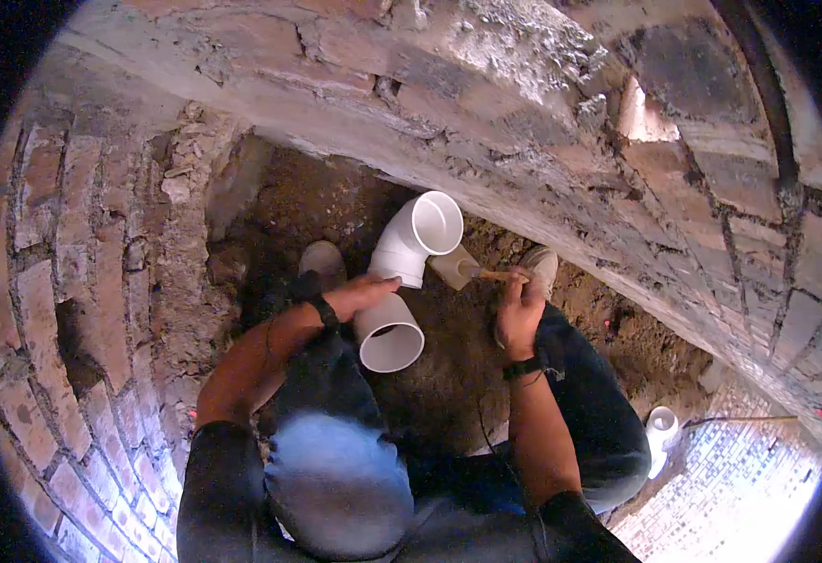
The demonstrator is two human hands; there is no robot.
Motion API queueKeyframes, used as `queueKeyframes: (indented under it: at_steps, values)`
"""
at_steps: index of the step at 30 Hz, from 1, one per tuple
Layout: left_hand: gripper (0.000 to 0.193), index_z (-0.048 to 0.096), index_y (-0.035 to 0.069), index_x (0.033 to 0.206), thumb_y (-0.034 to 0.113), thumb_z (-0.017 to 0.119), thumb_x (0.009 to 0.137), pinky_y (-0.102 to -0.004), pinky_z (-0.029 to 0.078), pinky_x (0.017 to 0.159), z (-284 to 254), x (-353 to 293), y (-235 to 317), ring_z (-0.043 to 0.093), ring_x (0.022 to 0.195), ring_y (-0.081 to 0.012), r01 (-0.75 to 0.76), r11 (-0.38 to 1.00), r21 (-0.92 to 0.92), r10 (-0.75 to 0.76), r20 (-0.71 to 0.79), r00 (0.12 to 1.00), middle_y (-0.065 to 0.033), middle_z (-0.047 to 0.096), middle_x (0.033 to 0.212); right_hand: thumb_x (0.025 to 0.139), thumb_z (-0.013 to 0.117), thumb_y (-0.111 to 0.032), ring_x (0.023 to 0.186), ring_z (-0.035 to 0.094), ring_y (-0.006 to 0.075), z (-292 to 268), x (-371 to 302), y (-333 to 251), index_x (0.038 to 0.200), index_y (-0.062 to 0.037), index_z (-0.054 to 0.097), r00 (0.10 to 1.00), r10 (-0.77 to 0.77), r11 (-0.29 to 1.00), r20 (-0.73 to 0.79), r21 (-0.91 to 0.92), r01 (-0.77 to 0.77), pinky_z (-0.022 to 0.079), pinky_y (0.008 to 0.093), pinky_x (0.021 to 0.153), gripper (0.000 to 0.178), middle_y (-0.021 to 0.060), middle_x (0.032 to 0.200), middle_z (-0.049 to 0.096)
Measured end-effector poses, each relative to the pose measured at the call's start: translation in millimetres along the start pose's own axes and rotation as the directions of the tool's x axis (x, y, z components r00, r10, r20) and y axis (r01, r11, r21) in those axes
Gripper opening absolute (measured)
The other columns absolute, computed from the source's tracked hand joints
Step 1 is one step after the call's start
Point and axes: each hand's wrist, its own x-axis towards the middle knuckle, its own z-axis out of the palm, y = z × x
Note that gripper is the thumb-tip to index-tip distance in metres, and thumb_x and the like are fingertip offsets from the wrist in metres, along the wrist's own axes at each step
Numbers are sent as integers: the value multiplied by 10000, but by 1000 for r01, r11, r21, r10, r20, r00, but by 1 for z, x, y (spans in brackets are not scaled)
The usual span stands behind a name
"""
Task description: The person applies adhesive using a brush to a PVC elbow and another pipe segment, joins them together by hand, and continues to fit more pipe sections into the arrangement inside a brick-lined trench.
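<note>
White elbow [398,246] sits just ahead of the left hand [362,296], upper mouth pointing up and away to the right. Lower white section [371,317] is just behind the same hand, mouth facing back toward the wearer (hand covers the join, so can't tell if that's one piece or two).

Handling guess: rigid plastic, light for its bulk, smooth. Should shrug off knocks, but might roll or get slick if wet or dusty. Best hold: around the narrow middle under the left palm; second choice, a rim, thumb inside. Shoving on one mouth alone would probably twist the lot.

Left hand: palm down across the middle, fingers reaching right, forearm coming in from lower left with the elbow bent wide. It's touching; underside hidden, can't tell if it's clamped or just resting.

Right hand [521,305]: fingers pinched on the handle of a flat-ended tool [455,269], which points left, flat end right beside the elbow. Can't tell if they touch. Forearm runs nearly straight ahead, wrist a bit bent.

Small white fitting [661,428] lies behind and right of the right hand, well apart.
</note>
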Motion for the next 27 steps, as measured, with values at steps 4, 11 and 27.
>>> queueKeyframes:
  at_steps: [4,11,27]
  values:
    - [597,549,62,1301,560,511,975,-377,480,885,-17,-14,-63,595,989,-214,5,987,-161,-36,-186,982,-86,630,1160,1020,551,-182,697,443,44,27,-12,-14,1085,-4,607,994,84,986,72,139,-94,368,205,615,197,-20,803,549]
    - [481,576,67,1234,459,600,956,-406,497,876,-10,-3,-45,604,1021,-216,-103,781,-616,-131,-322,938,-94,627,1175,1012,523,-142,874,625,207,13,-8,-13,1015,36,620,999,31,992,9,119,-32,491,335,841,203,141,927,688]
    - [373,707,43,1053,393,662,934,-309,502,743,-36,-4,-52,643,850,-151,-163,827,-537,-53,-364,930,-37,698,974,993,554,-160,811,629,214,8,-2,-58,1040,15,646,999,1,1000,46,-4,-1,501,343,771,203,158,875,677]
